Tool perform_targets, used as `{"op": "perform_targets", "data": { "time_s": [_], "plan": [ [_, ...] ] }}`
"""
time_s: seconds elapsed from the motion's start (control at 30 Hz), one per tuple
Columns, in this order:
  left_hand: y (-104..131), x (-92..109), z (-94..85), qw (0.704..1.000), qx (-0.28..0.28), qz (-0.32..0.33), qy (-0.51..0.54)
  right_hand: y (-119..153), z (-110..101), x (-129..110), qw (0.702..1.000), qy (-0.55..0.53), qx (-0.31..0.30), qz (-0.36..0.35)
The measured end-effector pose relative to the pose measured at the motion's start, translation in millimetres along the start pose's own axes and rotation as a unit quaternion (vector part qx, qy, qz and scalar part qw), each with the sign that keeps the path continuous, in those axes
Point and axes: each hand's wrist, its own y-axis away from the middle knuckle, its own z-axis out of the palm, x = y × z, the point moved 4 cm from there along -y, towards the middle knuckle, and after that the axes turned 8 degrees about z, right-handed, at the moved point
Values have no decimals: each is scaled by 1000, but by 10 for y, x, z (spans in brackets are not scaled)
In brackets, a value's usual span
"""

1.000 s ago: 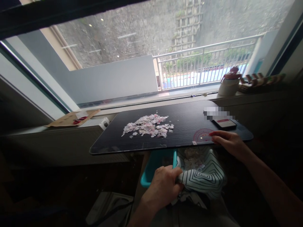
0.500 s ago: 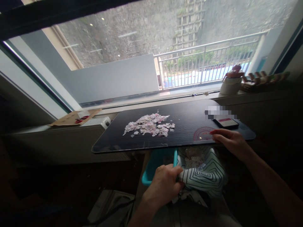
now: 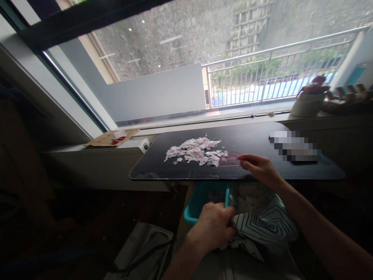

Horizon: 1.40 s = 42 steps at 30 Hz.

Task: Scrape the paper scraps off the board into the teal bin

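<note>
Right hand (image 3: pixel 260 168): thumb and fingers pinch a clear, red-printed sheet (image 3: pixel 229 158), its left edge at the heaped paper scraps (image 3: pixel 195 151) on the black tabletop (image 3: pixel 151 165). Left hand (image 3: pixel 214 223): fingers close on a line-patterned cloth (image 3: pixel 264 225), beside a turquoise bin (image 3: pixel 192 210) lower down.

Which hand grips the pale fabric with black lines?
The left hand, closed on the pale fabric below the black rectangular tabletop; the right hand pinches a clear flat sheet with red print.
</note>
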Motion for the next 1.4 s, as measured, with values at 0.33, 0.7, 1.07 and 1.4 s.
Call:
{"op": "perform_targets", "data": {
  "time_s": [0.33,0.7,1.07,1.4],
  "plan": [
    [-14,69,55,1000,10,16,-4,-371,-58,210,997,2,69,40],
    [-15,60,100,1000,0,17,3,-341,-94,233,991,-31,125,42],
    [-20,55,128,1000,0,14,-2,-336,-104,236,990,-22,132,31],
    [-66,2,-145,999,-18,47,-16,-284,-111,193,991,-23,123,40]
  ]
}}
